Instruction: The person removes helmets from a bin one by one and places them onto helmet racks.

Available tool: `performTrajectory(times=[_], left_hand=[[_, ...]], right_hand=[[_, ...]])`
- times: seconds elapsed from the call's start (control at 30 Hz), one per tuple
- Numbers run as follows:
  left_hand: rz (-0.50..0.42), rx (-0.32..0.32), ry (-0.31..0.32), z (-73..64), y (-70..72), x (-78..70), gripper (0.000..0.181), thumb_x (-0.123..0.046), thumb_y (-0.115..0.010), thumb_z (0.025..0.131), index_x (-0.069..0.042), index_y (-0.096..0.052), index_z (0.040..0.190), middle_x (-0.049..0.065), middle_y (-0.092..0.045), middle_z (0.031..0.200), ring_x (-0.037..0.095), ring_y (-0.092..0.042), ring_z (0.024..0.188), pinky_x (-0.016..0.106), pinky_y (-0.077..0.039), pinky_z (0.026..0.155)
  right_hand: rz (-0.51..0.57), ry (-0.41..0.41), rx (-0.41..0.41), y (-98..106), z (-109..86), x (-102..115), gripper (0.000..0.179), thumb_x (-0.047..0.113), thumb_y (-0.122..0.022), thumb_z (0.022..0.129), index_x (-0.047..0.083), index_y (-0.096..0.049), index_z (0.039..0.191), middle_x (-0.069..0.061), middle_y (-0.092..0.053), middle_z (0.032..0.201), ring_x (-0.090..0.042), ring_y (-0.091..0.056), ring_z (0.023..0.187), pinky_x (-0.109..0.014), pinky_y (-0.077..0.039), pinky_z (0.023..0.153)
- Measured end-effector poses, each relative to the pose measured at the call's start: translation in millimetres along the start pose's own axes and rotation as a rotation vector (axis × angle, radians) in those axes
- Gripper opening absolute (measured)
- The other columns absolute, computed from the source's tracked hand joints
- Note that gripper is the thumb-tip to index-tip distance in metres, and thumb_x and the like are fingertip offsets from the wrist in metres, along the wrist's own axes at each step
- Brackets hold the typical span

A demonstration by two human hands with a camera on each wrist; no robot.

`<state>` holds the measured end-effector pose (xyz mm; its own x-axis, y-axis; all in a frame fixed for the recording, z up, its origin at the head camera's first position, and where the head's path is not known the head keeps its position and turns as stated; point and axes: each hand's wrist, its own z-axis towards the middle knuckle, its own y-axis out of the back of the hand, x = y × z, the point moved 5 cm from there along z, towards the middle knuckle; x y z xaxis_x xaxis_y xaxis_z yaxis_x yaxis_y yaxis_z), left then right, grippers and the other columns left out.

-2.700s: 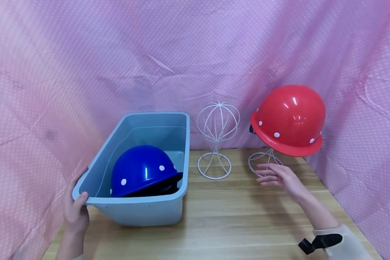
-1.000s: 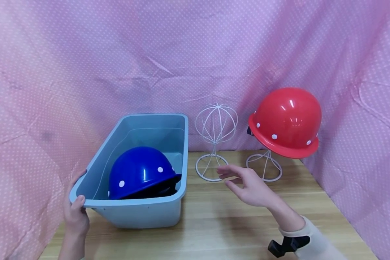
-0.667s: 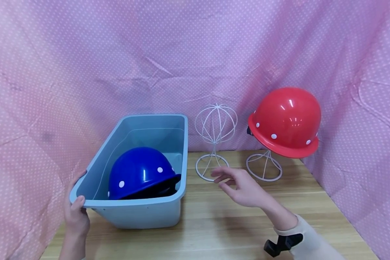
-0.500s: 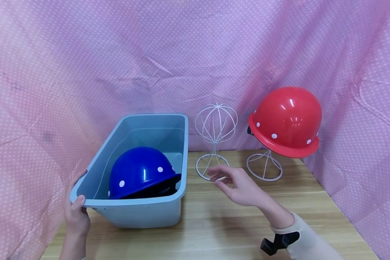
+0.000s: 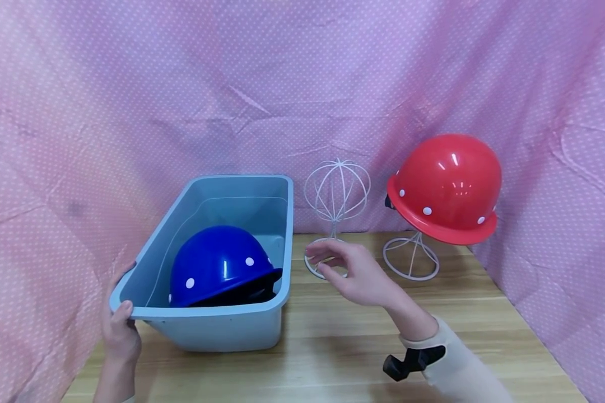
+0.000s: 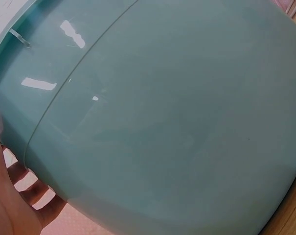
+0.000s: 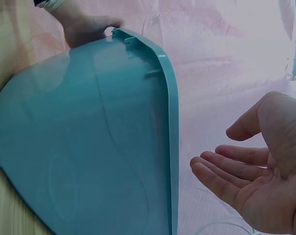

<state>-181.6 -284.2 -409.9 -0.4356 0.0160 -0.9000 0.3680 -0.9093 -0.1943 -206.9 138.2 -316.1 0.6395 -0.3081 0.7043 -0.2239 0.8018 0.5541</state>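
A blue-grey plastic bin [image 5: 217, 330] stands on the left of the table. My left hand [image 5: 120, 336] grips its near left corner, thumb over the rim and fingers outside; the left wrist view shows these fingers [image 6: 35, 192] against the bin wall. Inside the bin lies a blue hard hat [image 5: 217, 260] with white dots, tilted, its brim toward the right. My right hand [image 5: 358, 274] hovers over the table, fingers loosely bent, holding nothing. It partly covers the base of a bare white wire stand [image 5: 336, 210]. In the right wrist view the palm [image 7: 270, 196] faces the bin wall.
On the right, a red hard hat [image 5: 448, 190] sits tilted on a second white wire stand [image 5: 411, 257]. Pink dotted cloth [image 5: 302, 84] hangs behind and along both sides of the wooden table [image 5: 333, 364].
My right hand has moved left, from below the red hard hat to in front of the bare wire stand, rising slightly at the end. The left hand keeps its grip on the bin.
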Motion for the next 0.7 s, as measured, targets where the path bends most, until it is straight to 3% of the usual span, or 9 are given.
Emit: performTrajectory(times=[0.13,0.43,0.7], left_hand=[[-0.002,-0.015,-0.017,2.2,4.4,0.9,0.068,-0.015,-0.047,0.086,-0.011,-0.055,0.154,0.0,-0.056,0.14,0.016,-0.049,0.123,0.021,-0.043,0.094],[0.001,-0.018,-0.043,8.9,1.4,-6.3,0.075,-0.016,-0.05,0.079,-0.01,-0.055,0.153,0.003,-0.058,0.139,0.017,-0.051,0.122,0.027,-0.039,0.095],[-0.064,-0.036,-0.059,7.0,-0.6,-8.0,0.07,-0.013,-0.049,0.081,-0.009,-0.057,0.15,0.003,-0.06,0.135,0.018,-0.052,0.119,0.021,-0.044,0.092]], right_hand=[[0.013,0.044,0.014,-14.5,11.2,4.7,0.034,0.0,-0.064,0.099,0.001,-0.068,0.133,-0.011,-0.076,0.127,-0.028,-0.076,0.113,-0.032,-0.061,0.095],[-0.015,0.096,0.03,-31.4,30.7,13.0,0.033,0.0,-0.064,0.099,0.0,-0.069,0.131,-0.009,-0.077,0.123,-0.015,-0.076,0.104,-0.028,-0.061,0.093],[-0.049,0.15,0.075,-44.4,51.3,30.8,0.03,-0.001,-0.063,0.098,-0.001,-0.069,0.127,-0.012,-0.078,0.119,-0.022,-0.077,0.102,-0.024,-0.06,0.091]])
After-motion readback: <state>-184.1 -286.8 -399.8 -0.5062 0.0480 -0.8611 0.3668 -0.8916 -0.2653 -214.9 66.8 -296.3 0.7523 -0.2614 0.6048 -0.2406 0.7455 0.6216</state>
